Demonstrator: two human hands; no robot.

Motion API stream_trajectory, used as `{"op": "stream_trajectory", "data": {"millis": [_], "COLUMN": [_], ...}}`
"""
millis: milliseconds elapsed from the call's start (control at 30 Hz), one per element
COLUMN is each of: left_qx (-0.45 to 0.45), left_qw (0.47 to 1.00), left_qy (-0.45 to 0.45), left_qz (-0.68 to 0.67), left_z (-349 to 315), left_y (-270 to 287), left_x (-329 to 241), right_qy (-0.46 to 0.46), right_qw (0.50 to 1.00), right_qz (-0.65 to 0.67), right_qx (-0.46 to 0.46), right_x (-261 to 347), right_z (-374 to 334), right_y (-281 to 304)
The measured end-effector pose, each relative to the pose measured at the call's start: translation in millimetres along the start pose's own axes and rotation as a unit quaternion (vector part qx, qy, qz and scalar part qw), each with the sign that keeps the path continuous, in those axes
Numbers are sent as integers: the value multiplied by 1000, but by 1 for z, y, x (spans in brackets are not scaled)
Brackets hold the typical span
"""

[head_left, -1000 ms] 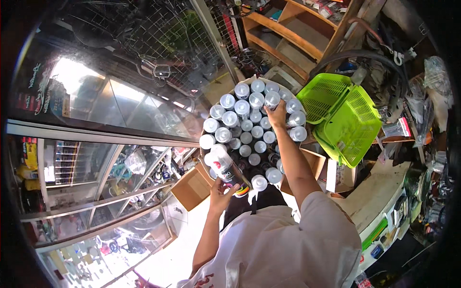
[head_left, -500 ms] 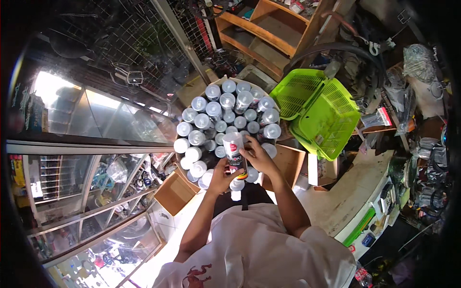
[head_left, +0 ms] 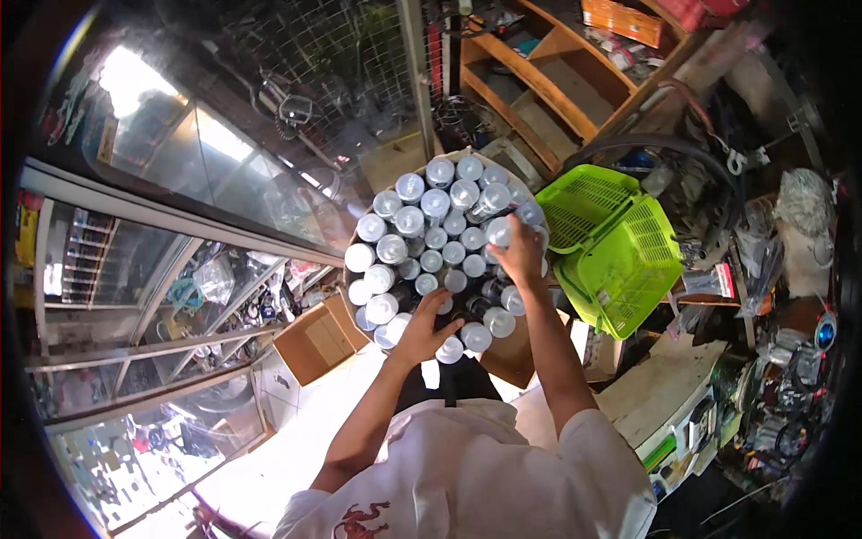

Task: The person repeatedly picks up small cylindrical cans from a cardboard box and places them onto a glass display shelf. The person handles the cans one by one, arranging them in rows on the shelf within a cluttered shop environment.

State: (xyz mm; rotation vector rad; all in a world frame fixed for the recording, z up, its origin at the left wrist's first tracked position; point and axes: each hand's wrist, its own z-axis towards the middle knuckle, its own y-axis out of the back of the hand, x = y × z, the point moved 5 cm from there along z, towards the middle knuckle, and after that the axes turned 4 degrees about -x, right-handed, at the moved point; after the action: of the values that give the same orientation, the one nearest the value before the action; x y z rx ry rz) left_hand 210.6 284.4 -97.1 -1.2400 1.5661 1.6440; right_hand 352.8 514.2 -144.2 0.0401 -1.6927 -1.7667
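Note:
Spray cans (head_left: 409,221) with translucent white caps stand packed upright in a rounded cluster in front of me, some set lower than others. At the cluster's right side, my right hand (head_left: 521,251) is closed round the capped top of one spray can (head_left: 498,232); its body is hidden below. My left hand (head_left: 424,334) reaches over the near part of the cluster, thumb and fingers apart, with nothing visible between them. Its fingertips are close to a lower cap (head_left: 426,285). A dark gap shows among the cans between my hands.
A bright green plastic basket (head_left: 620,269) with its lid open stands right of the cans. An open cardboard box (head_left: 314,341) lies at the left, beside a glass display case (head_left: 144,314). Wooden shelves (head_left: 557,85) stand behind. A worn counter (head_left: 660,382) is at the right.
The can held upright between both hands has left that spot. My right hand has moved right and farther out onto a can in the cluster; my left hand has opened. The view has shifted.

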Motion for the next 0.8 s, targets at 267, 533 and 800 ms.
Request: {"op": "stream_trajectory", "data": {"millis": [267,533,800], "left_qx": [-61,-103,-186], "left_qw": [982,980,972], "left_qy": [168,143,122], "left_qz": [-68,-95,-71], "left_z": [-84,-150,-303], "left_y": [48,102,178], "left_x": [42,43,93], "right_qy": [-106,-24,172], "right_qw": [976,984,924], "right_qz": [-169,-52,260], "right_qx": [-93,-169,222], "right_x": [2,72,298], "right_z": [9,-74,-276], "right_y": [-23,-26,-92]}}
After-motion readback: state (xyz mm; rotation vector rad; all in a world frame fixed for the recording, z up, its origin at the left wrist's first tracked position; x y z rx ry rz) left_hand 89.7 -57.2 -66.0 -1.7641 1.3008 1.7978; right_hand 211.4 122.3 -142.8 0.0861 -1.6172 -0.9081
